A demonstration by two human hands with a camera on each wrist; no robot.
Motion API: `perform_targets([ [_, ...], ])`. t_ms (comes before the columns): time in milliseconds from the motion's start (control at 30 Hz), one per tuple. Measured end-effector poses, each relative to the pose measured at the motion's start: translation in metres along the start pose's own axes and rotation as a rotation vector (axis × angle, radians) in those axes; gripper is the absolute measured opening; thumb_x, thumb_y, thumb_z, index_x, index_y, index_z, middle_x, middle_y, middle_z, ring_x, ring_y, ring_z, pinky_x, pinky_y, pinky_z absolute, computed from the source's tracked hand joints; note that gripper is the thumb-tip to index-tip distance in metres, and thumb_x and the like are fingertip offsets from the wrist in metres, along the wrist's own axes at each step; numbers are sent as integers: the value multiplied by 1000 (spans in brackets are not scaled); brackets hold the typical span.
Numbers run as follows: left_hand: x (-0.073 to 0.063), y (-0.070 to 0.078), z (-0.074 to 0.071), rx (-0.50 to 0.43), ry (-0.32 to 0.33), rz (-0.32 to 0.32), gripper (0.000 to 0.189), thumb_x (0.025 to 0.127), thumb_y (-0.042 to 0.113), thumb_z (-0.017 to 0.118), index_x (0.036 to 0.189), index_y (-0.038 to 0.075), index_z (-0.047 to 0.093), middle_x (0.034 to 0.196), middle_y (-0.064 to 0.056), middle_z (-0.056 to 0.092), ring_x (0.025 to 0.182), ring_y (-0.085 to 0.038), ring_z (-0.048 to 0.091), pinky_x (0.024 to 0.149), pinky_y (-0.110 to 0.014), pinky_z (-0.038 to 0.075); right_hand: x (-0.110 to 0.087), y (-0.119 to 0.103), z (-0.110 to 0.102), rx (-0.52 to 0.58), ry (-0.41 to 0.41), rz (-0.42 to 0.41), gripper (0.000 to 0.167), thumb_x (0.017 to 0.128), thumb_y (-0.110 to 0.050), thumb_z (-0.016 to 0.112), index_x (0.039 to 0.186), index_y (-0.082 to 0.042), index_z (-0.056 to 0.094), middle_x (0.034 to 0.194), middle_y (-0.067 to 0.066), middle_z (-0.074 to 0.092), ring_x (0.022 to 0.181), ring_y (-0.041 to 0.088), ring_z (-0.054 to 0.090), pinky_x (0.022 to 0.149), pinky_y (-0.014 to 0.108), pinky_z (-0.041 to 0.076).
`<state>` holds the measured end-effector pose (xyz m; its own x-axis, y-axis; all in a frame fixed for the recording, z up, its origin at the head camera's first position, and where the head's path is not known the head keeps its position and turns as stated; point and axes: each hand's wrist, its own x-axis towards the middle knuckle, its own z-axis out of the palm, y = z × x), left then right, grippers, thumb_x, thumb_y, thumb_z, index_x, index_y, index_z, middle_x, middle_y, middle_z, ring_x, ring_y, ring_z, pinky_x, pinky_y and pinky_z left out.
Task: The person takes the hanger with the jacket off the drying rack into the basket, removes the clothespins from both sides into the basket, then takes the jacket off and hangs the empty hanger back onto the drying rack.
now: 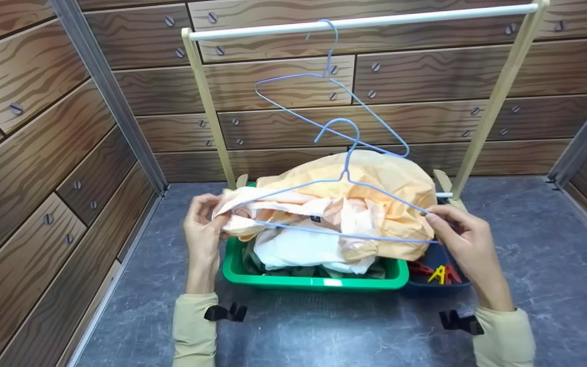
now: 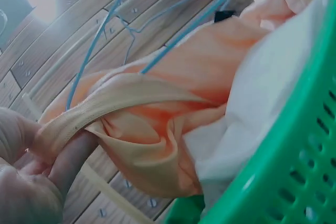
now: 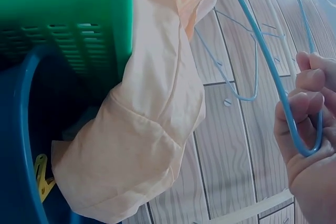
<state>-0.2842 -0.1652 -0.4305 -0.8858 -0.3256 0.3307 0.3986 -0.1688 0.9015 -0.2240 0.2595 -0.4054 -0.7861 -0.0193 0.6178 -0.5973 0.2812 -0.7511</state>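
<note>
My left hand (image 1: 204, 234) pinches the edge of a peach garment (image 1: 400, 178); the left wrist view shows the fabric band between thumb and fingers (image 2: 73, 156). A blue wire hanger (image 1: 357, 137) lies across the garment, hook upward, its left end inside the cloth opening. At the hanger's right corner my right hand (image 1: 469, 239) grips the wire, which the right wrist view shows bending round within the curled fingers (image 3: 299, 106). The garment's right part drapes beyond the green basket (image 1: 283, 281). White cloth (image 1: 293, 250) lies in that basket below.
Behind stands a rack with a white rail (image 1: 426, 18), from which a second blue hanger (image 1: 293, 113) hangs bare. To the basket's right, a dark blue bin (image 1: 438, 288) holds red and yellow clothespins (image 1: 438, 274). Wood-patterned panels (image 1: 283, 92) enclose the grey surface (image 1: 120, 306).
</note>
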Motion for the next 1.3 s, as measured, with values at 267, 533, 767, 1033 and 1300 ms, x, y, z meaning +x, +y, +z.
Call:
perform_targets([
  [267, 8, -6, -30, 101, -320, 156, 10, 82, -13, 71, 92, -10, 71, 101, -21, 70, 88, -29, 69, 65, -27, 55, 1, 0, -4, -22, 21, -20, 12, 92, 10, 61, 101, 11, 69, 79, 10, 61, 68, 16, 54, 59, 18, 45],
  [533, 7, -6, -37, 152, -557, 141, 13, 87, -8, 69, 98, -7, 73, 106, -20, 69, 97, -28, 67, 74, -30, 55, 2, 0, -5, 104, 85, -101, 10, 88, 18, 59, 96, 19, 66, 87, 21, 61, 79, 15, 55, 68, 17, 45],
  [767, -10, -8, 6, 478, -771, 87, 23, 83, -4, 68, 92, 14, 80, 94, 3, 73, 81, -13, 64, 65, -25, 51, 1, 0, -7, 146, 101, -63, 11, 90, 16, 59, 97, 20, 66, 89, 20, 61, 77, 14, 55, 67, 17, 45],
  [1033, -29, -14, 35, 876, -902, 100, 30, 79, -3, 65, 84, 21, 81, 78, 15, 71, 59, -4, 45, 54, -21, 35, 1, 1, -6, 181, 96, -67, 11, 89, 17, 59, 97, 20, 65, 88, 20, 61, 76, 15, 55, 67, 18, 46],
  [1300, -33, 3, 29, 860, -964, 46, 22, 80, 7, 75, 98, 19, 80, 86, 12, 72, 68, -3, 54, 60, -23, 43, 3, 2, -6, 225, 117, -80, 10, 88, 18, 58, 96, 22, 64, 89, 22, 62, 78, 15, 58, 69, 18, 48],
])
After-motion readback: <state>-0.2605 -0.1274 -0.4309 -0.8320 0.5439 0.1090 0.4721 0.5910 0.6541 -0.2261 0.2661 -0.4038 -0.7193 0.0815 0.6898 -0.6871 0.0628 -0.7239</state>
